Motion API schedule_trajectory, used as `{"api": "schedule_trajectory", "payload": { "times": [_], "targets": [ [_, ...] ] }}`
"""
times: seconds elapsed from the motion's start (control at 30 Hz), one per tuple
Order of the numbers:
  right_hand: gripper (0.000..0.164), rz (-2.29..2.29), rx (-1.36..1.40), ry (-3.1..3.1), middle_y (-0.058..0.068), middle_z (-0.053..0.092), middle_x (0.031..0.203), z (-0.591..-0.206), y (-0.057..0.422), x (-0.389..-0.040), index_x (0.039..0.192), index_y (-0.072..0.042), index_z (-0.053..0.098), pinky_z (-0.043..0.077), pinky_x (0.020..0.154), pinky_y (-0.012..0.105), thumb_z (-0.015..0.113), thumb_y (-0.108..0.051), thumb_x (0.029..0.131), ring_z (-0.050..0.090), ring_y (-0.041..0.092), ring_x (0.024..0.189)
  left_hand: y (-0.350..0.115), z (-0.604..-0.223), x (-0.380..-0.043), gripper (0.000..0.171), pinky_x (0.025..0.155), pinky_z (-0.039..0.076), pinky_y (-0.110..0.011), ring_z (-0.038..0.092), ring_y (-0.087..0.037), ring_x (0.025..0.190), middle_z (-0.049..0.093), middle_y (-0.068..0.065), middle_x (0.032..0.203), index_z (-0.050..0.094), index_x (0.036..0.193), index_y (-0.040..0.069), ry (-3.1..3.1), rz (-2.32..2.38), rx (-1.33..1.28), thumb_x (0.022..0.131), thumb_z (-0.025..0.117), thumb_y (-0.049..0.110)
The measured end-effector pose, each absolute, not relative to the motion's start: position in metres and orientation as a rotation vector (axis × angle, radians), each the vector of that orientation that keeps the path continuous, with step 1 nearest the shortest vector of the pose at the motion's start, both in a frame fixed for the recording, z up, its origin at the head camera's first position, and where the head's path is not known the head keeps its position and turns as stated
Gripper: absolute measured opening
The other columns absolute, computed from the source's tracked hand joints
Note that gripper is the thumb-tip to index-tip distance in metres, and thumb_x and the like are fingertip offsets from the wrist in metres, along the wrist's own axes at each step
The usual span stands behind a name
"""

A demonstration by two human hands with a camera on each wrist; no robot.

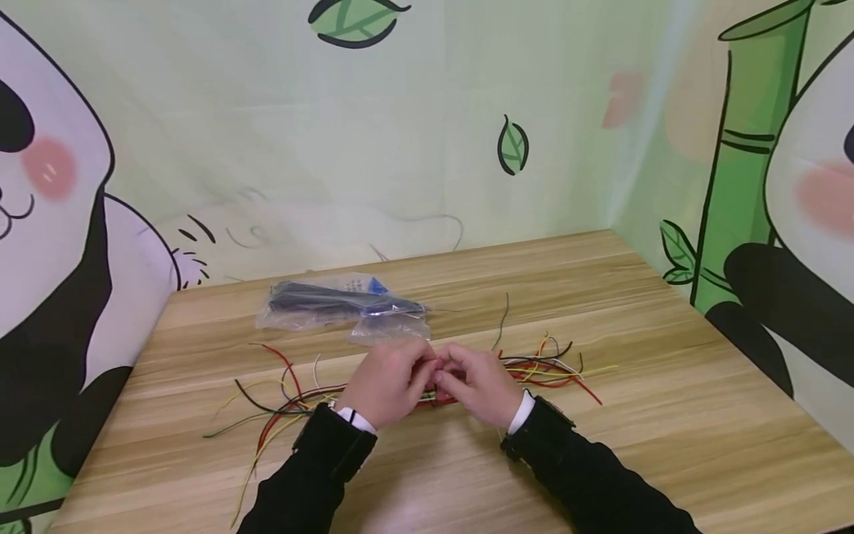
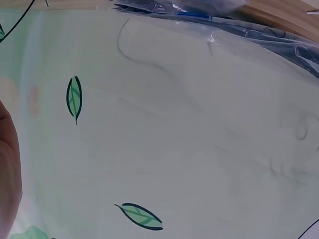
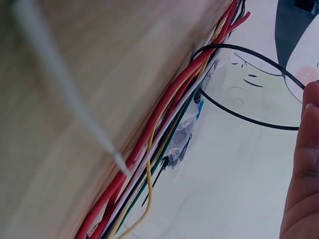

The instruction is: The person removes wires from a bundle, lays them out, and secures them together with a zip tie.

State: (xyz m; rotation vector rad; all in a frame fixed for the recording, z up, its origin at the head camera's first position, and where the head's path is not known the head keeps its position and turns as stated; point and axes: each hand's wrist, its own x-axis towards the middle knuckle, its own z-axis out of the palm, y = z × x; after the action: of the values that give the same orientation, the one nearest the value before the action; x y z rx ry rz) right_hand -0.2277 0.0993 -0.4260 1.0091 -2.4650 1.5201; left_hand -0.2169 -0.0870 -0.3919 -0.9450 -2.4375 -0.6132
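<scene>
A bundle of red, yellow, black, white and green wires (image 3: 167, 102) lies across the table, its loose ends fanning out on both sides of my hands. Round the bundle runs a thin black cable tie (image 3: 254, 119), seen as a wide loop in the right wrist view, reaching up to the fingers at that view's edge. My left hand (image 1: 392, 380) and right hand (image 1: 479, 384) meet over the middle of the bundle, fingertips together, pinching the tie between them. The fingers hide the tie's ends in the head view. In the left wrist view only a hand's edge shows.
Behind the hands lies a clear plastic bag (image 1: 333, 302) of long dark strips. A thin dark strand (image 1: 502, 320) sticks up beyond the right hand. The wooden table (image 1: 667, 437) backs onto a wall covering (image 1: 427, 148) printed with pandas, bamboo and leaves.
</scene>
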Motion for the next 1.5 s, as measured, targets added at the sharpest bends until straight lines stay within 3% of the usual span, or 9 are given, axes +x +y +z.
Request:
{"api": "schedule_trajectory", "payload": {
  "times": [0.33,0.7,0.83,1.03,1.33,1.5],
  "targets": [
    [0.006,1.042,1.066,-2.471,0.002,0.078,0.088,-0.415,0.100,-0.231,0.095,-0.010,0.073,0.054,0.067,0.016,0.074,-0.011,0.090,0.069,0.004,0.074,-0.083,-0.388,-0.207,0.009,0.058,0.054,-0.028,0.066,-0.014,0.065,0.065,0.001,0.075,0.065,0.088,0.011,-2.369,-0.274,-0.926,0.092,0.072,0.013],
    [0.008,0.822,1.141,-2.565,0.001,0.079,0.091,-0.400,0.096,-0.244,0.095,-0.011,0.076,0.055,0.069,0.018,0.077,-0.017,0.089,0.068,0.004,0.073,-0.082,-0.385,-0.207,0.016,0.048,0.043,-0.025,0.053,-0.012,0.054,0.055,0.001,0.068,0.057,0.085,0.008,-2.364,-0.183,-0.830,0.095,0.068,0.015],
    [0.007,0.809,1.107,-2.595,0.001,0.079,0.092,-0.403,0.093,-0.249,0.096,-0.013,0.076,0.055,0.070,0.020,0.077,-0.015,0.089,0.068,0.005,0.074,-0.080,-0.384,-0.204,0.016,0.048,0.045,-0.027,0.054,-0.014,0.054,0.056,0.000,0.069,0.057,0.086,0.007,-2.342,-0.146,-0.808,0.095,0.068,0.013],
    [0.004,0.757,1.129,-2.601,-0.002,0.078,0.085,-0.407,0.090,-0.257,0.090,-0.014,0.077,0.050,0.066,0.017,0.077,-0.017,0.089,0.061,0.002,0.068,-0.078,-0.384,-0.199,0.016,0.048,0.044,-0.027,0.053,-0.014,0.054,0.058,0.000,0.072,0.056,0.085,0.008,-2.301,-0.113,-0.794,0.088,0.072,0.011],
    [0.009,0.595,1.189,-2.568,-0.004,0.070,0.069,-0.404,0.086,-0.264,0.080,-0.014,0.074,0.041,0.058,0.014,0.077,-0.016,0.088,0.049,0.000,0.059,-0.078,-0.386,-0.198,0.013,0.046,0.041,-0.025,0.046,-0.012,0.051,0.054,0.000,0.071,0.058,0.085,0.006,-2.221,-0.174,-0.811,0.091,0.069,0.008],
    [0.015,0.451,1.196,-2.536,-0.002,0.070,0.068,-0.413,0.086,-0.270,0.076,-0.014,0.070,0.048,0.059,0.021,0.080,-0.020,0.086,0.060,0.006,0.060,-0.077,-0.378,-0.192,0.011,0.050,0.047,-0.026,0.054,-0.014,0.055,0.058,-0.003,0.075,0.058,0.089,0.005,-2.170,-0.317,-0.817,0.091,0.069,0.007]
  ]
}}
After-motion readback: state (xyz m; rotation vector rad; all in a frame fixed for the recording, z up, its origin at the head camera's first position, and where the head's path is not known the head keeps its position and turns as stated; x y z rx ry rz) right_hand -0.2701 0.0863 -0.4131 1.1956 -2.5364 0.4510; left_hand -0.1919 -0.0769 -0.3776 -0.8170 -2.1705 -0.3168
